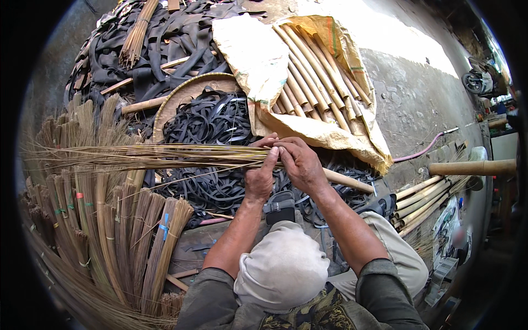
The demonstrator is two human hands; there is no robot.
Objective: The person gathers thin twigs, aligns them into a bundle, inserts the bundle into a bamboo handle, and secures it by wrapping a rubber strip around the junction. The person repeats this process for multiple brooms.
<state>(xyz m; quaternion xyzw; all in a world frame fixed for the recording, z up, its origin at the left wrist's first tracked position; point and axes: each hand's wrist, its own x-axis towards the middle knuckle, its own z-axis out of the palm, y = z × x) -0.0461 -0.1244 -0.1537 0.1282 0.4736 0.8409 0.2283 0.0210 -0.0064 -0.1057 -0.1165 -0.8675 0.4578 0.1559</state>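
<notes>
A long bundle of thin sticks (165,156) lies level across my view, its loose, wispy tips fanning out to the left. My left hand (260,175) is closed around the bundle near its thick end, thumb up along the front. Right beside it, my right hand (300,164) is closed too, thumb and fingers pinching at that same end. The two hands touch or nearly touch. Beneath the bundle is a heap of black rubber strips (206,124), partly in a round woven tray (160,118).
Tied stick bundles (159,236) stand packed at the left. A pale sack (250,60) holds bamboo poles (316,69) ahead. Wide black rubber pieces (181,33) pile up at far left. More bamboo poles (421,201) and a thick pole (473,168) lie right.
</notes>
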